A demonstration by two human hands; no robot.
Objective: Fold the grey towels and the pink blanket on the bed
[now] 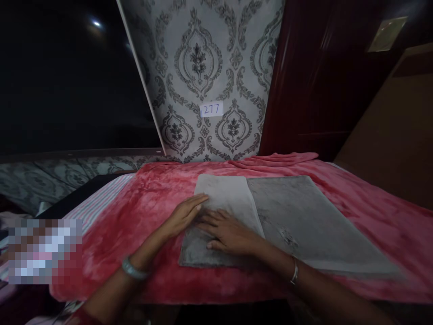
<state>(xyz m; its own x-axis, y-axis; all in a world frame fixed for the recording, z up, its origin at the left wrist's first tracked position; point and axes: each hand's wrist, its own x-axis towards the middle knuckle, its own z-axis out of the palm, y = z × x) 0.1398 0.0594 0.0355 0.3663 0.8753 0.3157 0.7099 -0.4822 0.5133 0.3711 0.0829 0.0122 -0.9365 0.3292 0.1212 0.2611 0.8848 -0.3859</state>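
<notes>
A grey cloth [294,212] lies flat, its left part folded over so that a lighter panel [225,187] rests on top. My left hand [186,213] lies along the left edge of the fold, fingers stretched out and pointing toward the far side. On the folded panel rests my right hand [230,232], palm down with its fingers spread toward the left. Neither hand grips anything. The fingertips of both hands are close together near the left edge. A slight blur softens the right hand.
Under the cloth spreads a red plush blanket [142,253]. Striped fabric [104,203] shows at its left side. Behind stand a patterned wall [203,58] with a paper label [211,109], a dark television screen [67,81], a dark red door panel [311,81] and a brown board [395,135].
</notes>
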